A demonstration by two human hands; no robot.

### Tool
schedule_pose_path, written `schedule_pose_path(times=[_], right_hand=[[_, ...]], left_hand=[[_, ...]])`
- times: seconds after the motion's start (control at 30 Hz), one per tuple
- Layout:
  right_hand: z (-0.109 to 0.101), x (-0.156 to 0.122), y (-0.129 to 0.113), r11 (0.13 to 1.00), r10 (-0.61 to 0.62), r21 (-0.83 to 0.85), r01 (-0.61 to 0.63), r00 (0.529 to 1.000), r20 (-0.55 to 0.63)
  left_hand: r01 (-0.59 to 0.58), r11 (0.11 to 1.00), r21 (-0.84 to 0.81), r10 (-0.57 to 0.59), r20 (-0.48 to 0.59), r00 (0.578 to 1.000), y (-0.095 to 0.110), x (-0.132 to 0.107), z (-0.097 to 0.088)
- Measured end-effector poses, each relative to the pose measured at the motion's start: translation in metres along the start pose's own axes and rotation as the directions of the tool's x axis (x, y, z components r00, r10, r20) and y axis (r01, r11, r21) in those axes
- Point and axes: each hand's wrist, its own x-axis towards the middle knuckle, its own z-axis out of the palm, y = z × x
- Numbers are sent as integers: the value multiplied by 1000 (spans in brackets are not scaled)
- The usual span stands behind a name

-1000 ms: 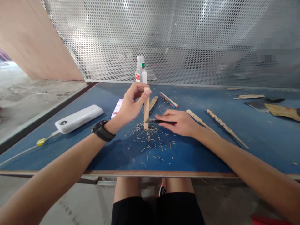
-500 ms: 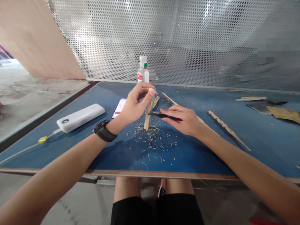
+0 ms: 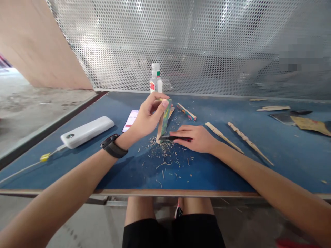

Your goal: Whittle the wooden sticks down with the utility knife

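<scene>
At the middle of the blue worktop [image 3: 232, 172], your left hand [image 3: 147, 117] pinches the top of a wooden stick [image 3: 163, 120] between thumb and fingertips, closed on it. You hold the stick tilted, its upper end leaning right and its lower end resting on the worktop. The face turned toward you shows green paint. Your right hand [image 3: 192, 137] lies low, just right of the stick's foot, with its fingers wrapped around a black knife [image 3: 178, 138]. The blade points left and meets the stick near its base. Pale shavings [image 3: 168, 156] are scattered on the worktop around the foot of the stick and on the near side of it. A dark wristband [image 3: 113, 146] circles your left wrist.

To the left lies a white power bank [image 3: 87, 131], and its cable has a yellow plug [image 3: 44, 157] toward the left edge. A phone [image 3: 130, 120] lies flat just beyond your left hand, partly hidden by it. A clear bottle [image 3: 155, 78] stands at the far edge, in front of the perforated metal screen [image 3: 207, 41]. A painted stick [image 3: 186, 111] lies flat just beyond the hands. A carved stick [image 3: 223, 137] and a second carved stick [image 3: 249, 142] lie side by side to the right of your right hand, apart from the knife
</scene>
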Motion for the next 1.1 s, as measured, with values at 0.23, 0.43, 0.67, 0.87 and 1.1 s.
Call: schedule_pose_path(times=[0.23,0.43,0.67,0.87,1.1], right_hand=[[-10,4,0,999,18,-27,-23,982,-185],[-7,1,0,998,24,-55,-32,991,-131],[-4,-1,-1,996,-23,-88,17,997,-73],[-11,4,-1,996,36,-79,-50,985,-169],[0,-4,-1,998,-13,-64,14,1000,17]], left_hand=[[9,1000,-17,-8,7,1000,0,0,0],[10,1000,-29,-11,-7,1000,-4,0,1],[11,999,-34,-11,-2,1000,-1,0,1],[17,1000,-19,-17,16,1000,1,0,0],[20,999,-42,-20,4,1000,-4,1,-1]])
